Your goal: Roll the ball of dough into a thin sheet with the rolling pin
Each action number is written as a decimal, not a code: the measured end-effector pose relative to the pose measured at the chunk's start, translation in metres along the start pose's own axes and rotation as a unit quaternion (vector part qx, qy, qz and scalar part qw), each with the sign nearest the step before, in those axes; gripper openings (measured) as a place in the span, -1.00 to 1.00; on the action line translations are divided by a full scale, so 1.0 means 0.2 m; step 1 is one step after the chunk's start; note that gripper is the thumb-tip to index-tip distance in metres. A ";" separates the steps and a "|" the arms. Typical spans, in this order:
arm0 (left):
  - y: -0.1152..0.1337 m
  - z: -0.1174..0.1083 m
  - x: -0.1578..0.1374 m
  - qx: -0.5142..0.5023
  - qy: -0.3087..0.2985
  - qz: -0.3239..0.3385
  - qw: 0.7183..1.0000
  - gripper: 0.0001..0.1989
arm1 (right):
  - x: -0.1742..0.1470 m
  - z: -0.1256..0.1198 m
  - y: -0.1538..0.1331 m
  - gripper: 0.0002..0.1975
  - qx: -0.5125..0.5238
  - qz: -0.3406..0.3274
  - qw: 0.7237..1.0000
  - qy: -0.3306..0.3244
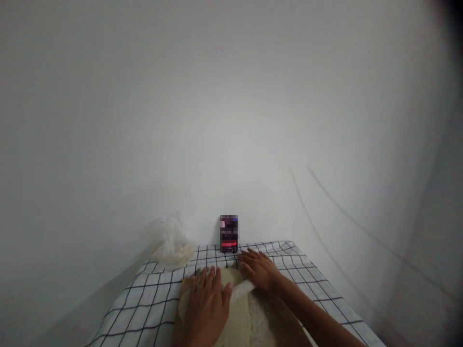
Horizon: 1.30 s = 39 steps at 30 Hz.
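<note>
A sheet of pale dough lies flat on a brown board. Across it runs a pale, rounded bar that looks like a rolling pin, though its ends are covered by my hands. My left hand rests palm down over the left end, fingers stretched forward and thumb out to the side. Over the right end, slightly farther away, my right hand lies palm down with its fingers extended. Neither hand has its fingers wrapped round the bar.
A checked cloth covers the table beneath the board. At the back left sits a clear plastic bag with something pale inside. A phone with a lit screen leans against the white wall, just beyond the board.
</note>
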State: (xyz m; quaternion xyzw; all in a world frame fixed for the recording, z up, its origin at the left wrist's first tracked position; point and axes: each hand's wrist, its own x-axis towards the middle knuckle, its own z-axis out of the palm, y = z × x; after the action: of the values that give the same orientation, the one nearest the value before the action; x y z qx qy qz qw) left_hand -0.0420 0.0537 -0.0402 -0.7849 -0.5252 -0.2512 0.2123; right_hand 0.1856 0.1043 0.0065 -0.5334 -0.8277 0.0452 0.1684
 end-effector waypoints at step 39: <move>-0.10 0.08 -0.06 -0.023 0.007 0.067 0.997 -0.51 | 0.17 0.01 0.01 -0.45 0.017 -0.058 0.998 -0.010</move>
State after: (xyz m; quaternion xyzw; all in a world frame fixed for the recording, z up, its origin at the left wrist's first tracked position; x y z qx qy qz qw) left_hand -0.0610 0.0618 -0.0584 -0.8210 -0.4641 -0.2540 0.2145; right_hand 0.1744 0.1369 0.0124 -0.4809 -0.8581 0.0552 0.1716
